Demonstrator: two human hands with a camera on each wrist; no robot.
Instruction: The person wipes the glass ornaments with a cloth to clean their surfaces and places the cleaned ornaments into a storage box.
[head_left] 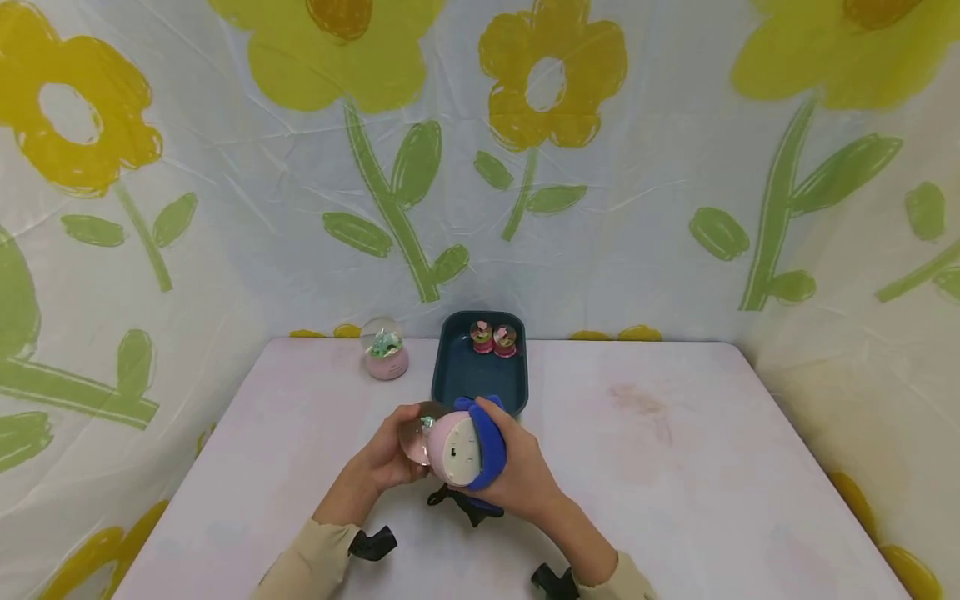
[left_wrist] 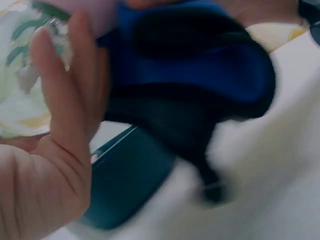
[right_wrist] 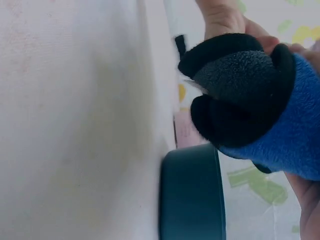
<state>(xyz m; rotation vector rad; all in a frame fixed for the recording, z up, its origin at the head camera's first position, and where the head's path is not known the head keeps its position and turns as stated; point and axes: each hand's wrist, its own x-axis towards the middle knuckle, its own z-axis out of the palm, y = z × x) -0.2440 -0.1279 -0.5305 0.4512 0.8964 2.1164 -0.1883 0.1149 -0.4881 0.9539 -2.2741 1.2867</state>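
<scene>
My left hand (head_left: 392,450) grips a snow globe (head_left: 413,439) by its clear dome. The globe is tipped on its side, so its pink base and pale underside (head_left: 460,452) face right. In my right hand (head_left: 527,471) is a fuzzy blue cloth (head_left: 492,446) with black edging, bunched against the base's right side. A dark part of the cloth (right_wrist: 235,75), with a small black tab (right_wrist: 180,46), hangs loose in the right wrist view. Green figures inside the globe (left_wrist: 22,60) show past my left fingers in the left wrist view. Both things are held above the table.
A dark teal tray (head_left: 480,385) lies just beyond my hands, with two small pink-based globes (head_left: 482,336) at its far end. Another snow globe (head_left: 386,354) with a pink base stands upright left of the tray. Behind the white table (head_left: 637,475) hangs a flower-printed curtain (head_left: 622,250).
</scene>
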